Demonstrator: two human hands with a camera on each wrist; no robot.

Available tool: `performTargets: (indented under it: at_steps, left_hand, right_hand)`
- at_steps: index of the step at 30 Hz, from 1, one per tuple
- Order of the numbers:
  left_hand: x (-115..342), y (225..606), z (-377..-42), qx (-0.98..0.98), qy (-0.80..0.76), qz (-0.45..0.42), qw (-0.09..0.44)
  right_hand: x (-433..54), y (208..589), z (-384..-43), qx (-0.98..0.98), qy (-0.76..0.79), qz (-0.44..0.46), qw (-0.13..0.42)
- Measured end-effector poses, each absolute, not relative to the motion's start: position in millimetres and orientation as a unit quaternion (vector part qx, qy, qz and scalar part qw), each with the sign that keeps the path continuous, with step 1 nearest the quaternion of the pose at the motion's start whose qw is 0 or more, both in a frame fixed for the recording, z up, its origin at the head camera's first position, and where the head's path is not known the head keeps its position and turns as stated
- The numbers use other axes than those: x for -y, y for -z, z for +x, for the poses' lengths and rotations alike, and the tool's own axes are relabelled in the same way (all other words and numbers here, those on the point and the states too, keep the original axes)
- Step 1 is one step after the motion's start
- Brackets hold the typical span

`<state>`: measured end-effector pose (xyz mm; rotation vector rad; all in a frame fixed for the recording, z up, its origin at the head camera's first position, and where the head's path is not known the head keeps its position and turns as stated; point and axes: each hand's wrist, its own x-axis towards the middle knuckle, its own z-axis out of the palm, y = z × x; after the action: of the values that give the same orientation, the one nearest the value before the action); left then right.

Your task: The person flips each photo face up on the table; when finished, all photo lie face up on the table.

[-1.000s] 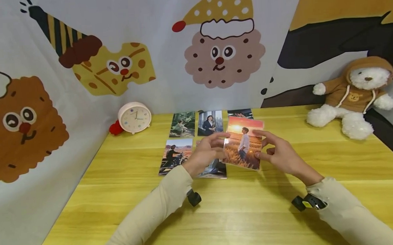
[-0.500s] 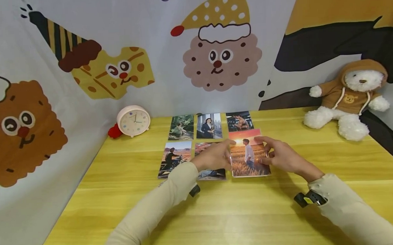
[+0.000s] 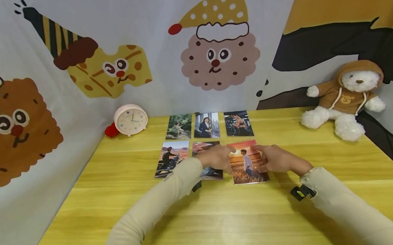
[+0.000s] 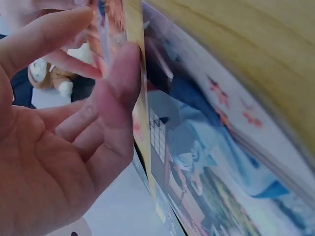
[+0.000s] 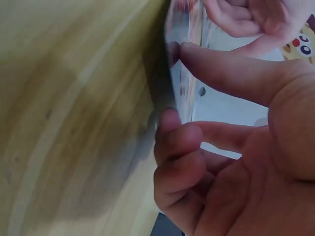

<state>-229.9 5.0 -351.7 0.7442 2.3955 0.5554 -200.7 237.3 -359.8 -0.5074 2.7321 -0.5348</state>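
A photo card of a person in a white shirt in a sunset wheat field lies at or just above the table, at the lower right of two rows of photos. My left hand holds its left edge, reaching over the street-scene photo and hiding part of it. At the right edge my right hand pinches the card. In the right wrist view, the thumb rests on the card's face with fingers curled at its edge. The left wrist view shows my left fingers by the card.
Other photos lie close by: a motorcyclist, a forest scene, a person in a suit and a gym scene. A pink clock stands back left on the wooden table; a teddy bear sits back right.
Both hands have brought the sunset photo down toward the table, nearer the person, into the lower row's right place. The gym photo behind it has come fully into view.
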Motion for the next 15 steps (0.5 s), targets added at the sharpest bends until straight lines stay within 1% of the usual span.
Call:
performTargets:
  at_steps: [5,8,15]
  left_hand:
    - [-11.8,354.1,-227.0,-0.910,-0.141,0.306,0.240]
    - [-15.7,356.9,-225.1,-0.920,-0.116,0.304,0.219]
    - [-22.1,359.4,-227.1,-0.934,-0.071,0.293,0.190]
  right_hand:
    - [-236.9,360.5,-205.3,-0.960,0.156,-0.145,0.179]
    - [-235.5,361.1,-208.2,-0.966,0.138,-0.134,0.175]
    - [-234.1,356.0,-217.3,-0.969,0.127,-0.129,0.167]
